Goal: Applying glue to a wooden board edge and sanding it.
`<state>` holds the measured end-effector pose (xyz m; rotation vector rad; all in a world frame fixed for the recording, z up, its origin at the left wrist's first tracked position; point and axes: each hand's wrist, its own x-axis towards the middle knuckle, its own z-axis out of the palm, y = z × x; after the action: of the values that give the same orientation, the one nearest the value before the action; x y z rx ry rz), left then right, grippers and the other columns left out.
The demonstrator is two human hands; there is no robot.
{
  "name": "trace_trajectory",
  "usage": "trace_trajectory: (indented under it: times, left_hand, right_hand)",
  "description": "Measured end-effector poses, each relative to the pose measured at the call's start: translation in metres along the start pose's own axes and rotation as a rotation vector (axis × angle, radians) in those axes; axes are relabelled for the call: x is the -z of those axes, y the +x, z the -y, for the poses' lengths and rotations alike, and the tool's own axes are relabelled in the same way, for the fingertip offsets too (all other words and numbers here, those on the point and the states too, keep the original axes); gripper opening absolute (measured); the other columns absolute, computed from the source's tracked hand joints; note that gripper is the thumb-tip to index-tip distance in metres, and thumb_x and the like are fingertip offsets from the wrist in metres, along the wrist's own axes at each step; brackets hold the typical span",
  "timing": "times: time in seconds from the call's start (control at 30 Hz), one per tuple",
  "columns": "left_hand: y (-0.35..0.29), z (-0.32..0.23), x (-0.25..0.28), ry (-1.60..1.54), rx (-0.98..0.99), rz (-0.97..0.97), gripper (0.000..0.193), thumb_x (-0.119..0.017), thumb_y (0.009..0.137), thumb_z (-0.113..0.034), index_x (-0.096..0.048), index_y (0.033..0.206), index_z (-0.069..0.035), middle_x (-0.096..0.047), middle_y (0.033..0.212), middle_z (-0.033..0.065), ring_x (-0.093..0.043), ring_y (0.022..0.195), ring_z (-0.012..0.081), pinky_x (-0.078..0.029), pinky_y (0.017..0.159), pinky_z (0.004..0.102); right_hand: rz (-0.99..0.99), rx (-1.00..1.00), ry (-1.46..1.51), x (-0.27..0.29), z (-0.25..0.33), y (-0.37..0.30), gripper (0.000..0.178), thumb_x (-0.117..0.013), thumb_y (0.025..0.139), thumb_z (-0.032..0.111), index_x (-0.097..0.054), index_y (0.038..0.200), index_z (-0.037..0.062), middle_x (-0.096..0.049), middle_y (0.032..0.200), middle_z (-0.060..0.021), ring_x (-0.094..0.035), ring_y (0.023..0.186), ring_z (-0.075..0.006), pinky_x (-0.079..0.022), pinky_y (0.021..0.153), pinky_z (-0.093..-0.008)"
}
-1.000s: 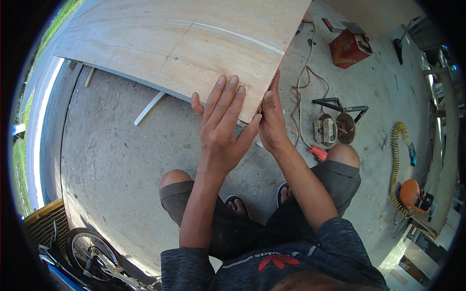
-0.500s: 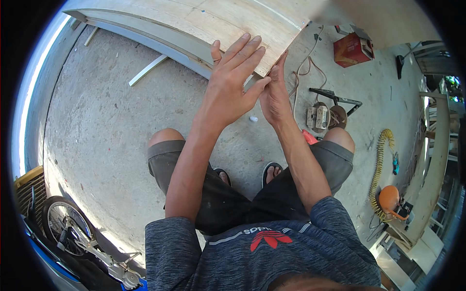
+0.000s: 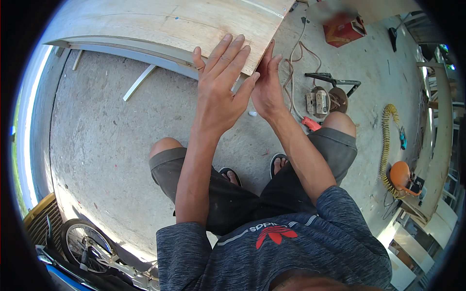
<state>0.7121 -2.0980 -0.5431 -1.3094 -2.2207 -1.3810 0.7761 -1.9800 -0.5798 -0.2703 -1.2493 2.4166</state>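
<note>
A pale plywood panel [image 3: 141, 29] on a framed wooden piece spans the top of the view, its near right corner pointing toward me. My left hand [image 3: 221, 87] lies on the panel near that corner, fingers stretched out over the wood and thumb pointing to the right. Against the panel's right edge rests my right hand [image 3: 268, 94], palm turned inward, fingers extended along the side and thumb raised apart from them. Part of the right fingers is hidden behind the edge. Neither hand grips anything.
On the concrete floor to the right are an outlet box [image 3: 318, 103], a black metal frame [image 3: 335, 81], a red tool [image 3: 310, 124] and a red carton [image 3: 340, 33]. A yellow coiled hose [image 3: 386, 145] lies farther right. A motorcycle wheel [image 3: 85, 247] stands at lower left.
The whole view has shifted slightly, with the panel and hands farther left. My right thumb has lifted away from the panel's corner. The left hand keeps its place on the wood.
</note>
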Motion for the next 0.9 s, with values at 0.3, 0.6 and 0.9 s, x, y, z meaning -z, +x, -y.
trace_trajectory:
  times: [0.3,0.6,0.9]
  left_hand:
    - [0.001,-0.002,-0.005,0.06,0.006,0.001,0.044,-0.076,0.089,-0.016,-0.07,0.132,-0.006,-0.064,0.144,0.0088,-0.049,0.144,0.0271,-0.012,0.124,0.0524]
    - [-0.006,-0.003,-0.021,0.137,0.035,-0.095,0.044,-0.074,0.089,-0.018,-0.07,0.131,-0.006,-0.066,0.14,0.0084,-0.05,0.142,0.0268,-0.016,0.123,0.0509]
    - [-0.004,-0.003,-0.021,0.189,0.031,-0.102,0.045,-0.075,0.088,-0.018,-0.07,0.131,-0.006,-0.068,0.138,0.0092,-0.052,0.14,0.0285,-0.02,0.12,0.0518]
  right_hand:
    - [-0.107,0.077,-0.043,0.001,-0.02,0.005,0.105,-0.059,0.1,0.06,0.01,0.166,0.0161,-0.024,0.166,-0.0069,-0.036,0.144,-0.0224,-0.039,0.114,-0.0385]
    - [-0.162,0.128,-0.124,0.006,-0.029,0.005,0.094,-0.061,0.102,0.05,-0.005,0.166,0.0091,0.006,0.17,-0.0272,0.01,0.159,-0.0294,-0.023,0.123,-0.0426]
    - [-0.233,0.171,-0.201,0.002,-0.028,0.009,0.097,-0.063,0.099,0.053,-0.01,0.166,0.0069,0.003,0.169,-0.0286,0.003,0.159,-0.033,-0.022,0.123,-0.0422]
